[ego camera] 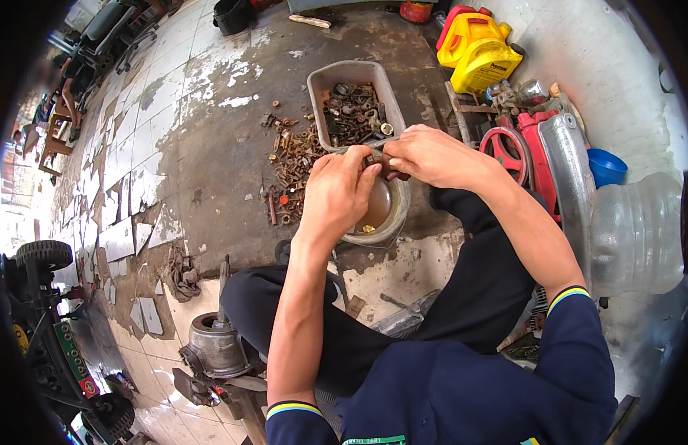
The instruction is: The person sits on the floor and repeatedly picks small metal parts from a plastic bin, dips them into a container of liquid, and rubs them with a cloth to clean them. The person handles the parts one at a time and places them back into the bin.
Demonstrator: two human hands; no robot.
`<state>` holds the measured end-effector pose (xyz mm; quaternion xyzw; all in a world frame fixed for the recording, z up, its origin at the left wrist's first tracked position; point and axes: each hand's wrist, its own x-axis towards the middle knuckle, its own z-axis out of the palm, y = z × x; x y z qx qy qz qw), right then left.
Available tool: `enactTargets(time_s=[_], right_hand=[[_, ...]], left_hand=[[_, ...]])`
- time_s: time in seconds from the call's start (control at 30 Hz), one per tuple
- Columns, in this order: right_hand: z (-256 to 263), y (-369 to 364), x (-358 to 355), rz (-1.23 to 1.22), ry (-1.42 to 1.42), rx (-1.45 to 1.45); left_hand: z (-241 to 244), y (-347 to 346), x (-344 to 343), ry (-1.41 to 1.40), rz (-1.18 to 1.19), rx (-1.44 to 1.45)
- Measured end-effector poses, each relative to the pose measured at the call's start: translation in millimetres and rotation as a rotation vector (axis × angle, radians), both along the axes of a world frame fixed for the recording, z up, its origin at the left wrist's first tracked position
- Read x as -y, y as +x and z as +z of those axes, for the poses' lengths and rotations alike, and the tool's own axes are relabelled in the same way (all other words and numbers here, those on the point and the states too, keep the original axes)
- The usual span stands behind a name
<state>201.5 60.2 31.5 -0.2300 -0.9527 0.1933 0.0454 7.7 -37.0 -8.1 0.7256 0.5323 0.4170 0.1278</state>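
Observation:
My left hand (341, 186) and my right hand (427, 156) meet over a round bowl (401, 214) of brownish liquid. The left fingers pinch a small dark brown metal part (373, 158). Against it, the right fingers hold a reddish-brown piece (397, 174), mostly hidden by them; its exact kind cannot be told. A brass-coloured piece (368, 228) lies in the bowl's near side. Just beyond the hands stands a grey plastic tub (317, 105) of bolts, nuts and rusty fittings. Left of the bowl, a heap of rusty bolts and small metal parts (291, 161) is spread on the floor.
Yellow jugs (480, 61), a red handwheel (491, 146), a blue bowl (607, 167) and a large clear plastic bottle (636, 239) line the right wall. At lower left are a cast metal housing (216, 345), a rag (182, 275) and broken tiles (117, 239). A person (68, 94) is at far left.

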Motion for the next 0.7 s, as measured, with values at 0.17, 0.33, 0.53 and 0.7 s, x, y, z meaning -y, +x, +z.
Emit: enactTargets(time_s=[0.17, 0.33, 0.53, 0.7], right_hand=[[-2.0, -5.5, 5.5, 0.059, 0.208, -0.095], [-7.6, -11.5, 9.5, 0.063, 0.384, -0.098], [-8.3, -6.5, 1.3, 0.035, 0.156, -0.010], [-10.4, -12.1, 7.9, 0.065, 0.274, -0.067]], left_hand=[[-14.1, 4.8, -4.7, -0.273, 0.033, 0.322], [-4.1, -0.4, -1.0, -0.736, 0.071, 0.563], [0.9, -1.3, 2.5, -0.273, 0.009, 0.225], [-23.8, 2.4, -1.9, -0.547, 0.055, 0.530]])
